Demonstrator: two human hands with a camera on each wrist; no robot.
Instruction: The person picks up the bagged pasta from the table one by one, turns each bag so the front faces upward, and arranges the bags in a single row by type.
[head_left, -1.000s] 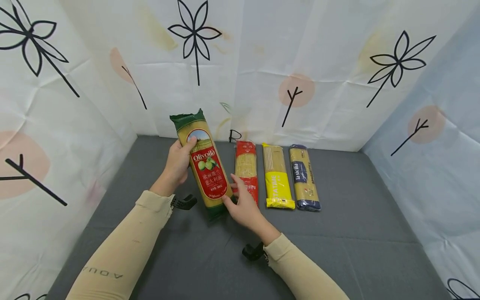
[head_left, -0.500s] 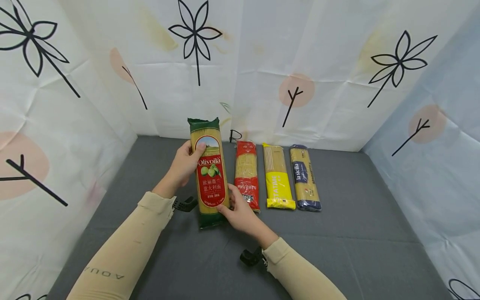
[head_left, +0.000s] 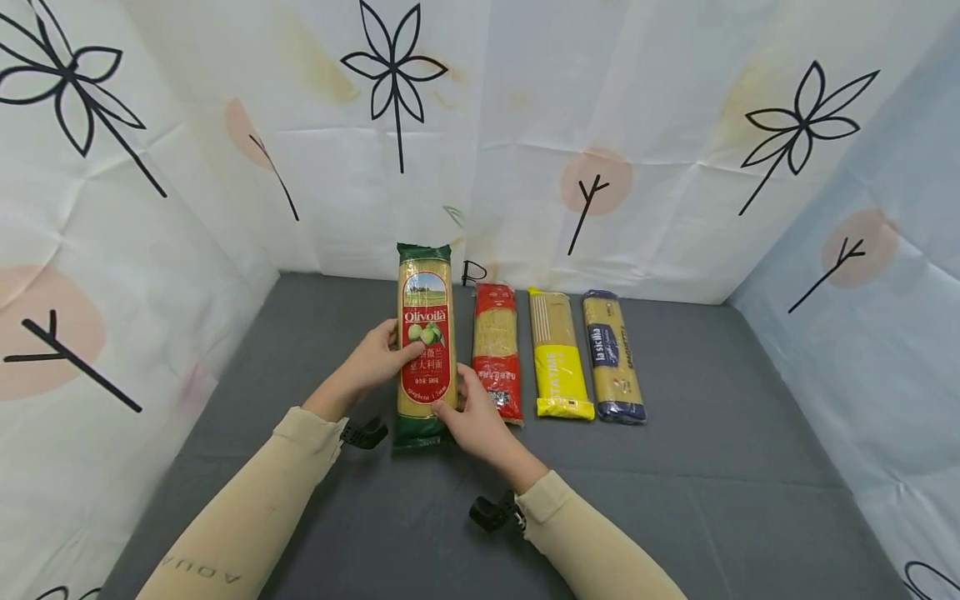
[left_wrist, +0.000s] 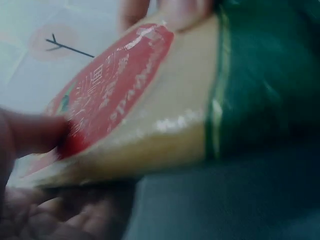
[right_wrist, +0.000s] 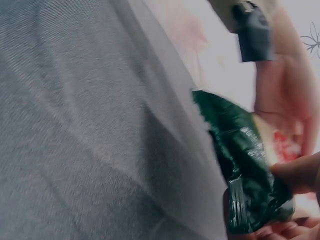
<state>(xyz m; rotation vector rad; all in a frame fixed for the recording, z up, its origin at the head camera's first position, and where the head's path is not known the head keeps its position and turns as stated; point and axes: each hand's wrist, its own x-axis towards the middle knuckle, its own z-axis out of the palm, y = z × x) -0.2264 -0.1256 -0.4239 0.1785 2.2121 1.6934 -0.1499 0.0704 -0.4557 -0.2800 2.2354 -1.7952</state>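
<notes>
Both hands hold a spaghetti packet (head_left: 424, 292) with green ends and a red oval label, upright in the head view. My left hand (head_left: 372, 364) grips its left edge around the middle, thumb across the label. Lower down, my right hand (head_left: 480, 421) pinches the right edge with the thumb on the front. In the left wrist view the packet (left_wrist: 170, 110) is seen from the side, with the left fingers under it. Its crimped green end (right_wrist: 240, 165) shows in the right wrist view, lifted off the grey cloth.
To the right lie three more pasta packets in a row: a red one (head_left: 496, 325), a yellow one (head_left: 560, 367) and a dark blue one (head_left: 613, 354). They rest on a grey cloth surface (head_left: 720, 417). White patterned curtains (head_left: 517, 100) surround it at the back and sides.
The green-ended spaghetti packet has turned from tilted to nearly upright and shifted right, beside the red packet. My left hand has slid from its upper part down to the middle.
</notes>
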